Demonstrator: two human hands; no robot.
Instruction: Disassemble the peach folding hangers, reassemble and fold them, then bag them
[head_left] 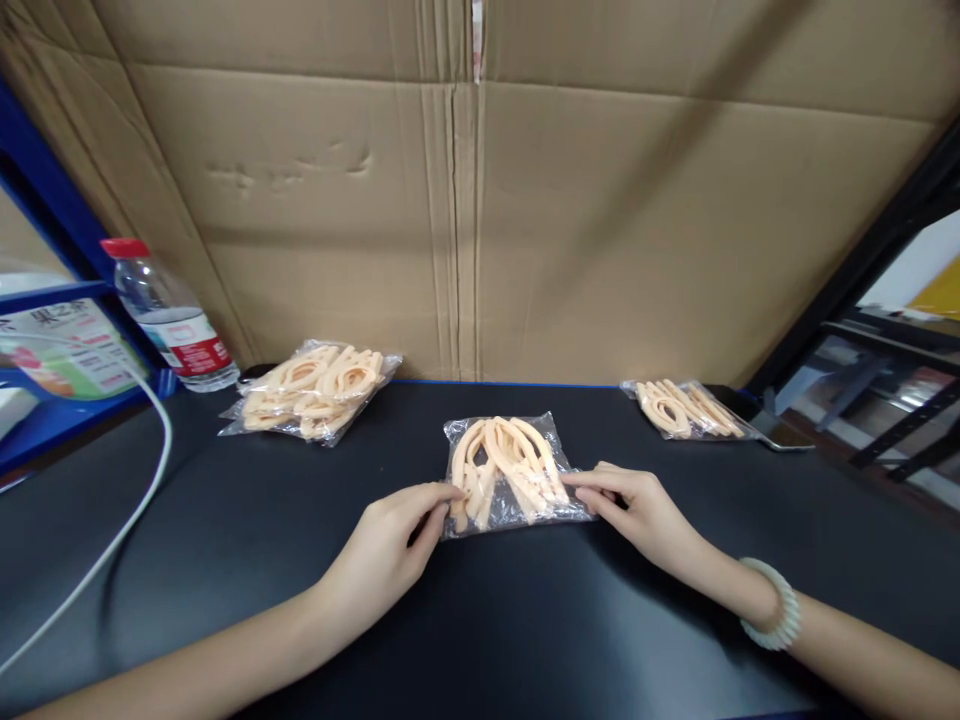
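Note:
A clear plastic bag [501, 515] lies flat on the black table in front of me, with several peach-coloured curved, looped pieces [517, 450] inside. My left hand [394, 530] pinches the bag's lower left edge between thumb and fingers. At the opposite side, my right hand [637, 505] has its thumb and index finger closed on the right edge. The exact kind of the looped pieces cannot be made out through the crinkled film.
A fuller bag of similar pieces [319, 390] lies at the back left, and a smaller bag [686, 408] at the back right. A water bottle [176, 325] stands beside a blue shelf [56, 425]. A white cable [142, 510] crosses the left side. Cardboard [337, 220] walls the back.

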